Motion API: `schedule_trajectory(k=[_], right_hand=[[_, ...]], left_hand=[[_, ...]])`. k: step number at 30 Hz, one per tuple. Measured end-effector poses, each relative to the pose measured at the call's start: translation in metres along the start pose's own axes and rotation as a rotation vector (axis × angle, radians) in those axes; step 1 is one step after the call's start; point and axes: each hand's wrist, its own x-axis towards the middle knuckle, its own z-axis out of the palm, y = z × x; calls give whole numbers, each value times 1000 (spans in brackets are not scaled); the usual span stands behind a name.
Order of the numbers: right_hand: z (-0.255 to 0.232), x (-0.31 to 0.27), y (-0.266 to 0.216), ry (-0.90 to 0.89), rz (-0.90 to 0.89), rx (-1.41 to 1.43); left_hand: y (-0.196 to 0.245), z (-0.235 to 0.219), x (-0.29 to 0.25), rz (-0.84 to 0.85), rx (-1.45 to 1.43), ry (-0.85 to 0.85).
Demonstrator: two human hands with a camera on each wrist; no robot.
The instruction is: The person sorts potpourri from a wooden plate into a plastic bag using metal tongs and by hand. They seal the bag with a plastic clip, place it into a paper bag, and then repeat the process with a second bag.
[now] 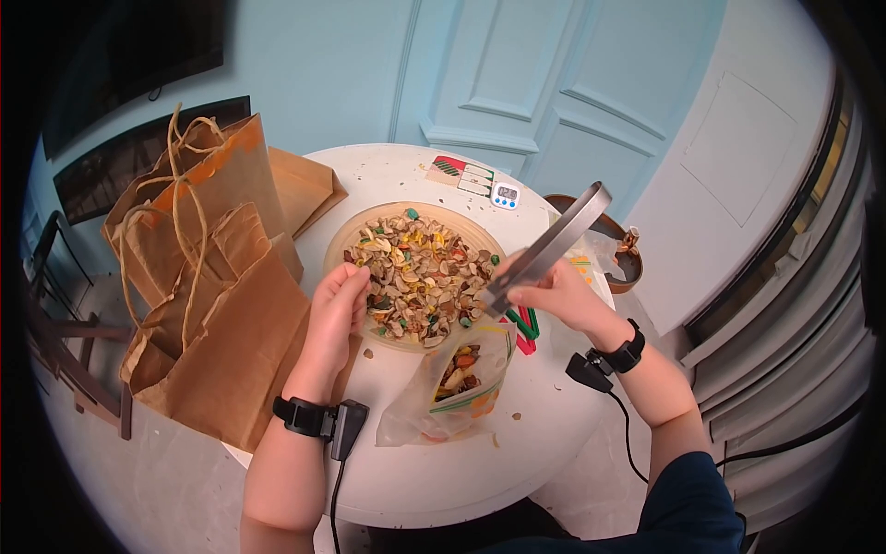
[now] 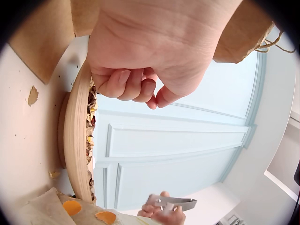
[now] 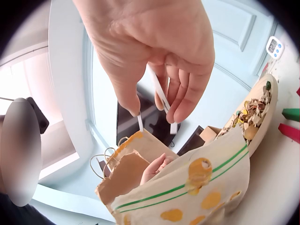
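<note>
My right hand [image 1: 569, 297] grips metal tongs [image 1: 561, 240] over the right edge of a round wooden tray [image 1: 334, 247]. In the right wrist view, the two arms of the tongs stand apart between thumb and fingers. The tray holds a heap of dried petal-like pieces [image 1: 429, 268], tan with some yellow, green and orange. Over the tray's left edge is my left hand [image 1: 338, 303], fingers curled and thumb tip against the index finger, with nothing visible between them. In front of the tray stands an open zip bag [image 1: 411, 411] with orange dots, holding some dried pieces.
Brown paper bags [image 1: 231, 342] crowd the left side of the round white table [image 1: 480, 494]. A white timer [image 1: 505, 195] and printed cards [image 1: 461, 174] lie at the back. Green and red sticks [image 1: 528, 325] lie right of the tray. A round container [image 1: 637, 268] stands beyond the table's right edge.
</note>
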Motion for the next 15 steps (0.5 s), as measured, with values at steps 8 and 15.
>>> schedule_trajectory(k=[8,15], right_hand=[[-5,74,26,76,-4,-213],[11,99,46,-123,-9,-357]], left_hand=[[0,-1,0,-1,0,-3],[-1,-1,1,1,-11,-5]])
